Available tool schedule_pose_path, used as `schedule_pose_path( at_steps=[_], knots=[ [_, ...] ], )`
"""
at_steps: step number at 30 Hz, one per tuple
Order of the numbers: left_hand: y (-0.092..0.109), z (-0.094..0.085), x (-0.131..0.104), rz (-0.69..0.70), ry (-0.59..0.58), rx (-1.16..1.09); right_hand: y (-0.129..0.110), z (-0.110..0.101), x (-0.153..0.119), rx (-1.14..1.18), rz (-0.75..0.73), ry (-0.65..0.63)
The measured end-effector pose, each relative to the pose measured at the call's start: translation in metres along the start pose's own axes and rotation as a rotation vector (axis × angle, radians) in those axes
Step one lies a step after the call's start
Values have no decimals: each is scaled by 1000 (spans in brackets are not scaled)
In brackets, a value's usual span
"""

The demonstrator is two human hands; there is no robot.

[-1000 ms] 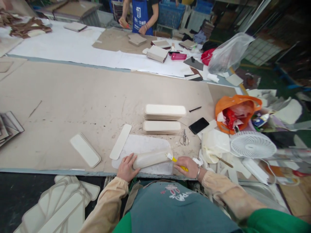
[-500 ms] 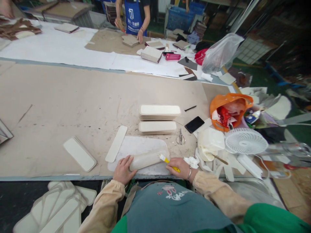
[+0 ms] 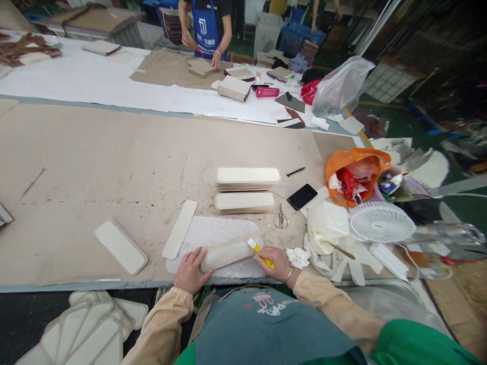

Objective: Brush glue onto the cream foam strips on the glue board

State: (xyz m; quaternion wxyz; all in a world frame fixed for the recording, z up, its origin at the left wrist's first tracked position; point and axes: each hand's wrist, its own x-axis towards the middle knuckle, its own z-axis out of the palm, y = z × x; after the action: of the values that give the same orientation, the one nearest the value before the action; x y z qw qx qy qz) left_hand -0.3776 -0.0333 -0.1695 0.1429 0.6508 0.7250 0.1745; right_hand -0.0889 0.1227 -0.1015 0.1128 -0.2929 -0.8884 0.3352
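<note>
A long pale panel point(image 3: 225, 254) with rounded ends lies on a whitish sheet point(image 3: 213, 228) at the table's near edge. Against the panel's left end rests my left hand point(image 3: 193, 271), fingers apart and thumb spread. My right hand point(image 3: 274, 263) is closed round the yellow handle of a brush point(image 3: 259, 252); its white bristles touch the panel near the right end. One loose strip point(image 3: 180, 229) lies partly over the sheet's left side. Beyond the sheet stand two stacks of cream strips point(image 3: 248, 175), one behind the other. Another small stack point(image 3: 120, 247) lies to the left.
Scissors point(image 3: 281, 219), a phone point(image 3: 302, 196) and a black pen point(image 3: 296, 172) lie right of the stacks. Farther right are an orange bag point(image 3: 335, 167), a white fan point(image 3: 382, 222) and crumpled tissue point(image 3: 298, 257). A person in a blue apron point(image 3: 205, 30) works across the table.
The brush and my right hand have shifted slightly left along the panel, and the brush is tilted more steeply. The whole view has moved a little.
</note>
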Motion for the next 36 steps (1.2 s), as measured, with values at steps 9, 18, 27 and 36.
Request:
schedule_pose_path(
  at_steps=[9,18,27,36],
  knots=[
    [0,0,-1,-6,-12,-5,-1,-8,-2,96,88,94],
    [4,-4,-1,-57,-43,-41,-20,-8,8,126,58,-28],
    [7,-7,0,-56,-50,-36,-57,60,58,177,-402,-295],
    [7,-6,0,-85,-46,-29,-45,27,40,-11,-269,-276]
  ],
)
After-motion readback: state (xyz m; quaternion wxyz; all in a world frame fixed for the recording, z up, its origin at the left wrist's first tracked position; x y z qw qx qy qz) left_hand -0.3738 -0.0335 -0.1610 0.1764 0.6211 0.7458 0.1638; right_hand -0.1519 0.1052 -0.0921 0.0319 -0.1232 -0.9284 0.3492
